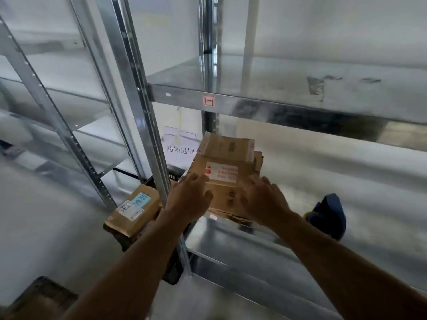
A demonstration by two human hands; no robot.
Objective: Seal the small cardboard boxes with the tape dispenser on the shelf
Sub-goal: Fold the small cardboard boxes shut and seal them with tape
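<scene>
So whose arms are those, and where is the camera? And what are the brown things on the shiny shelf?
There is no machine here, just a person's two bare arms. The camera sits on the person's head and looks forward and down, so you see what they see. The left hand and the right hand both rest, fingers stretched out, on a brown cardboard box with a white and red label. That box lies on a shiny grey metal shelf. A smaller brown cardboard box is on or just behind it. To the left, outside the shelf, is another brown box with a blue sticker. On the right lies a blurry dark blue thing, and I can't tell what it is.
</scene>
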